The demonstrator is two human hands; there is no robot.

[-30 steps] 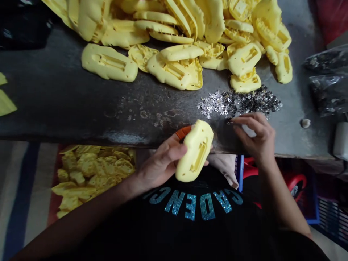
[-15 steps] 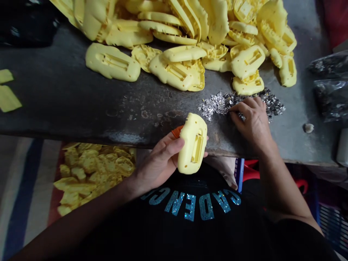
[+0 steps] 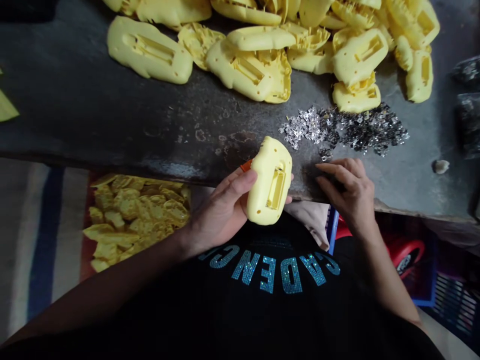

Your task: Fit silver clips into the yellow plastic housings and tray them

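My left hand (image 3: pixel 225 207) is wrapped round a yellow plastic shell (image 3: pixel 270 182), with the thumb along its left side. The shell is held tilted above the table's front edge, its rectangular slot facing up. Orange material (image 3: pixel 246 166) shows by the left fingers. My right hand (image 3: pixel 348 187) hovers at the table edge, thumb and index finger brought close together. Whatever may be between those fingertips is too small to make out. Beyond that hand lies a pile of small metal plates (image 3: pixel 369 131), shiny silver at its left end and darker at the right.
Many yellow shells (image 3: pixel 150 50) are heaped along the back of the dark table (image 3: pixel 75 110). More yellow parts (image 3: pixel 138 215) fill a container below left. Clear bags (image 3: pixel 470 117) and a small whitish lump (image 3: pixel 440 166) lie right. A blue crate (image 3: pixel 427 295) stands below.
My right hand has left the metal plates and drawn back to the table edge. The left hand still holds the shell. The whole view has shifted, with the table higher in the picture.
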